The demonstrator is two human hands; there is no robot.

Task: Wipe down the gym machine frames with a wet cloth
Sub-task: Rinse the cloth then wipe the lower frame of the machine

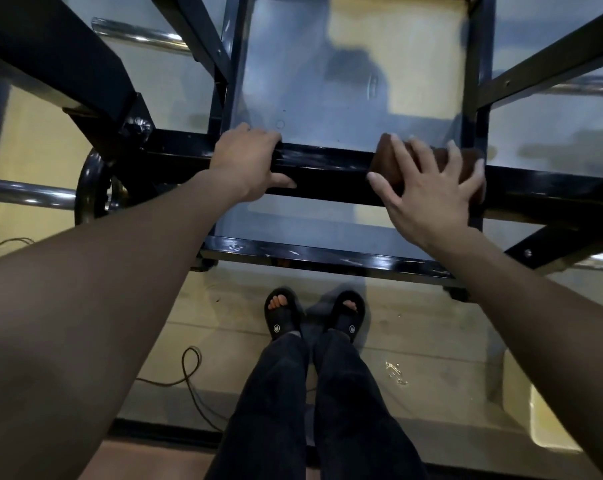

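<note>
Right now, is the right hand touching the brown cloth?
Touching. The head view shows the right hand pressed flat, fingers spread, on the brown cloth over the black crossbar.

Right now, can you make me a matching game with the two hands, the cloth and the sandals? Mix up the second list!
Things:
1. left hand
2. right hand
3. cloth
4. sandals

What fits:
A. brown, lying on the black bar
B. black, down on the floor
C. fingers spread, pressing on the cloth
D. curled round the bare black bar

Pairs: 1-D, 2-C, 3-A, 4-B
</note>
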